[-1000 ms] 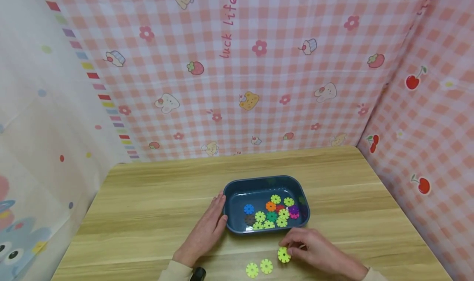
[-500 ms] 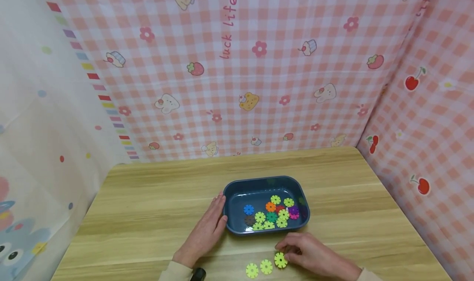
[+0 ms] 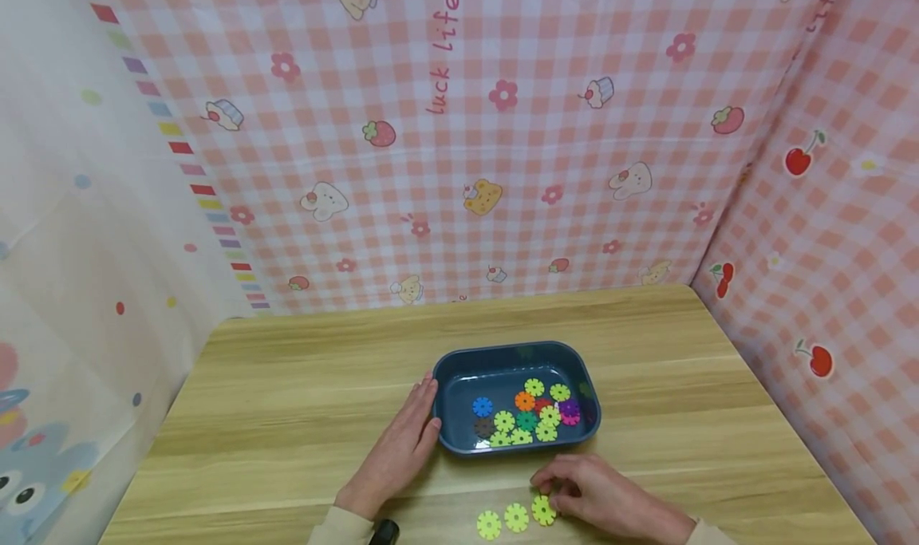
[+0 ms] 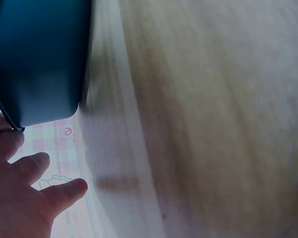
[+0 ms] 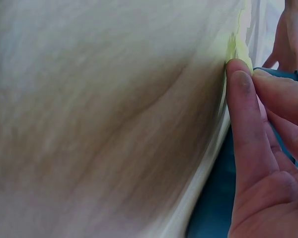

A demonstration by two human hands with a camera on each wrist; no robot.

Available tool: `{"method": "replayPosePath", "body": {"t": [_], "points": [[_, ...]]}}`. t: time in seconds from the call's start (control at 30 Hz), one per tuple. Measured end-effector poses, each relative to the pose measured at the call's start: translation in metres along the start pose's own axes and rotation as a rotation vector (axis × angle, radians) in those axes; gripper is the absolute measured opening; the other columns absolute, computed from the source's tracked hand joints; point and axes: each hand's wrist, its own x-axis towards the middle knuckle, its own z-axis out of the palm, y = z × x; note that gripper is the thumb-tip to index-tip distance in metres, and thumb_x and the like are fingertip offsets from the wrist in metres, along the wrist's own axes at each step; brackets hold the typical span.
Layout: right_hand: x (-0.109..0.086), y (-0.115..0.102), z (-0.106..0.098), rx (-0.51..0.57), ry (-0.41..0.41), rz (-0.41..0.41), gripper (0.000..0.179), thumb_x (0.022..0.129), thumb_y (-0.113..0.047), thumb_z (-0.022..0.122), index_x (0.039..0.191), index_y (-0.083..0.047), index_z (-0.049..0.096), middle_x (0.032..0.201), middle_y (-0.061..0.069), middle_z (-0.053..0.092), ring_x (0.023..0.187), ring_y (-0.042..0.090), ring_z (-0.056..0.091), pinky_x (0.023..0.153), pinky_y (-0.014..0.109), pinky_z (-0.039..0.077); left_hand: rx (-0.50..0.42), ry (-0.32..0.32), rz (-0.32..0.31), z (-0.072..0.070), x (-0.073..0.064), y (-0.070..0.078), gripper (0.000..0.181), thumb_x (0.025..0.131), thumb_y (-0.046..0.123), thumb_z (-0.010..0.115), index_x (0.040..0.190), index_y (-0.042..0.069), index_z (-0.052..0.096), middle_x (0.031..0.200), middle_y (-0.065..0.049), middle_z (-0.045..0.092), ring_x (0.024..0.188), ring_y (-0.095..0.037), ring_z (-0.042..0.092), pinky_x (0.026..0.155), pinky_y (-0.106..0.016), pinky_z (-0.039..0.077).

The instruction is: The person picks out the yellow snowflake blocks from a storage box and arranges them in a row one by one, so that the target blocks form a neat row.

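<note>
A dark blue rectangular tray (image 3: 459,352) holds several notched plastic discs, such as a blue disc (image 3: 483,407), an orange disc (image 3: 525,401) and several yellow-green ones. My left hand (image 3: 397,449) rests against the tray's left end with fingers extended; in the left wrist view, its fingertips touch the rim. Below the tray, my right hand (image 3: 592,493) pinches a yellow-green notched disc (image 3: 543,511) at the table surface. Two matching discs, a middle one (image 3: 516,518) and a left one (image 3: 489,525), lie flat beside it in a row. In the right wrist view, thumb and finger meet at the yellow-green edge.
The wood-grain table (image 3: 301,401) extends around the tray on all sides. A pink checked cloth (image 3: 459,170) hangs behind it, with another cloth at each side. Something black (image 3: 384,531) is at the left wrist.
My right hand has brought the yellow-green disc down and slightly left, level with the row of two. The left hand and the tray have stayed put.
</note>
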Motion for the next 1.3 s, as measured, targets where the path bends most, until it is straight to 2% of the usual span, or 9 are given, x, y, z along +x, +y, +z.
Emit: {"method": "replayPosePath", "body": {"t": [0.37, 0.57, 0.67, 0.77, 0.9, 1.03, 1.17, 1.3], "points": [[-0.003, -0.004, -0.002, -0.073, 0.030, 0.010, 0.026, 0.096, -0.017, 0.075, 0.121, -0.012, 0.072, 0.106, -0.012, 0.070, 0.087, -0.001, 0.061, 0.079, 0.019, 0.057, -0.005, 0.011, -0.016, 0.000, 0.000, 0.001, 0.058, 0.110, 0.022, 0.048, 0.162, 0.001, 0.031, 0.170, -0.011, 0.024, 0.154, -0.035, 0.028, 0.124, -0.050, 0.028], [-0.011, -0.016, -0.012, -0.057, 0.056, 0.000, 0.021, 0.097, -0.021, 0.074, 0.117, -0.013, 0.073, 0.101, -0.013, 0.070, 0.085, 0.002, 0.061, 0.075, 0.021, 0.056, -0.001, -0.001, -0.036, -0.001, 0.001, 0.002, 0.058, 0.111, 0.024, 0.048, 0.162, 0.004, 0.031, 0.171, -0.008, 0.024, 0.155, -0.033, 0.027, 0.125, -0.050, 0.027], [-0.014, -0.022, -0.020, -0.080, 0.092, -0.037, 0.015, 0.099, -0.021, 0.072, 0.112, -0.013, 0.074, 0.095, -0.016, 0.067, 0.082, 0.002, 0.060, 0.072, 0.021, 0.056, -0.002, -0.003, -0.035, -0.002, 0.000, 0.002, 0.058, 0.111, 0.024, 0.048, 0.162, 0.004, 0.031, 0.170, -0.008, 0.024, 0.155, -0.032, 0.026, 0.125, -0.049, 0.027], [-0.013, -0.025, -0.029, -0.129, 0.166, -0.083, 0.011, 0.100, -0.020, 0.070, 0.108, -0.013, 0.075, 0.093, -0.016, 0.067, 0.081, 0.001, 0.059, 0.070, 0.021, 0.057, -0.001, 0.000, -0.031, -0.002, 0.001, 0.001, 0.058, 0.110, 0.023, 0.049, 0.162, 0.003, 0.032, 0.170, -0.009, 0.024, 0.155, -0.033, 0.026, 0.125, -0.050, 0.027], [-0.009, -0.024, -0.038, -0.211, 0.282, -0.138, 0.008, 0.100, -0.019, 0.071, 0.105, -0.014, 0.075, 0.092, -0.016, 0.067, 0.078, 0.000, 0.057, 0.067, 0.021, 0.056, 0.000, -0.001, -0.031, -0.002, 0.001, 0.000, 0.058, 0.110, 0.023, 0.049, 0.162, 0.003, 0.032, 0.170, -0.009, 0.024, 0.155, -0.033, 0.026, 0.125, -0.050, 0.028], [-0.001, -0.023, -0.044, -0.280, 0.358, -0.188, 0.008, 0.098, -0.014, 0.073, 0.105, -0.014, 0.075, 0.095, -0.014, 0.067, 0.080, 0.000, 0.058, 0.068, 0.021, 0.057, 0.001, -0.004, -0.024, -0.001, 0.001, 0.000, 0.058, 0.110, 0.023, 0.049, 0.162, 0.002, 0.032, 0.170, -0.010, 0.025, 0.155, -0.034, 0.027, 0.124, -0.051, 0.028], [0.010, -0.023, -0.048, -0.335, 0.376, -0.201, 0.013, 0.097, -0.011, 0.074, 0.110, -0.014, 0.075, 0.100, -0.009, 0.070, 0.084, 0.001, 0.059, 0.072, 0.024, 0.059, 0.003, -0.011, -0.027, -0.001, 0.002, 0.001, 0.058, 0.110, 0.023, 0.048, 0.162, 0.003, 0.031, 0.170, -0.009, 0.024, 0.155, -0.033, 0.026, 0.124, -0.051, 0.028], [0.020, -0.023, -0.050, -0.366, 0.352, -0.165, 0.018, 0.099, -0.012, 0.071, 0.116, -0.013, 0.075, 0.108, -0.002, 0.073, 0.088, 0.003, 0.060, 0.077, 0.026, 0.060, 0.003, -0.008, -0.027, -0.001, 0.001, 0.001, 0.058, 0.110, 0.023, 0.049, 0.162, 0.002, 0.032, 0.170, -0.010, 0.024, 0.155, -0.034, 0.026, 0.124, -0.051, 0.028]]}}
